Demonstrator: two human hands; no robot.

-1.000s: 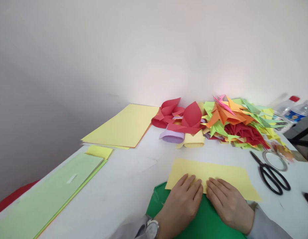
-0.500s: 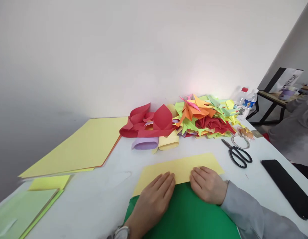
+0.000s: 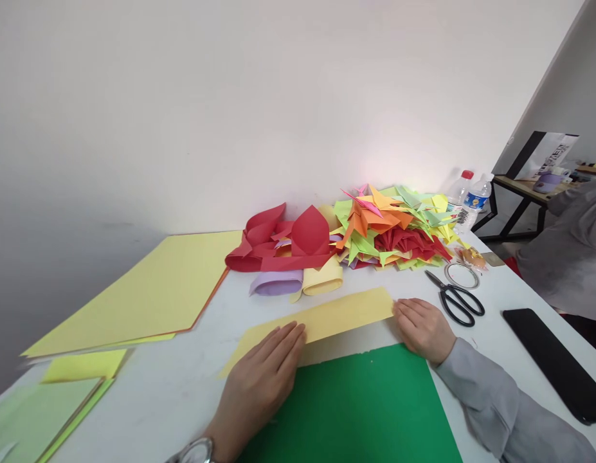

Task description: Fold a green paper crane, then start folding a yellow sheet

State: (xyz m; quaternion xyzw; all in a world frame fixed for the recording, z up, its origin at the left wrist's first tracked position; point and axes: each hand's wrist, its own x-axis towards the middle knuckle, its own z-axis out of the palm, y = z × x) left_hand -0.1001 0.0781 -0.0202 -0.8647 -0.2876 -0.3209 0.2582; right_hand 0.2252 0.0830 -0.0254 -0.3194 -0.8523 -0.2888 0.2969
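Note:
A strip of yellow paper (image 3: 346, 313) is raised a little from the white table, its right part angled upward and casting a shadow. My left hand (image 3: 266, 379), fingers pressed together, grips its lower edge left of the middle; the thumb is hidden. At the strip's right end, my right hand (image 3: 423, 328) pinches the corner. A green sheet (image 3: 355, 411) lies below the strip, between my forearms, with a slightly rough top edge.
Behind are curled red paper pieces (image 3: 310, 231) and a heap of folded colourful paper (image 3: 394, 225). Black scissors (image 3: 456, 299), a tape roll (image 3: 461, 275) and a black phone (image 3: 553, 363) lie right. Large yellow sheets (image 3: 143, 289) lie left. A person (image 3: 568, 238) sits far right.
The yellow strip has moved left and lifted off the green sheet. My left hand went left with it; my right hand shifted right to the strip's end. The green sheet's top edge now shows.

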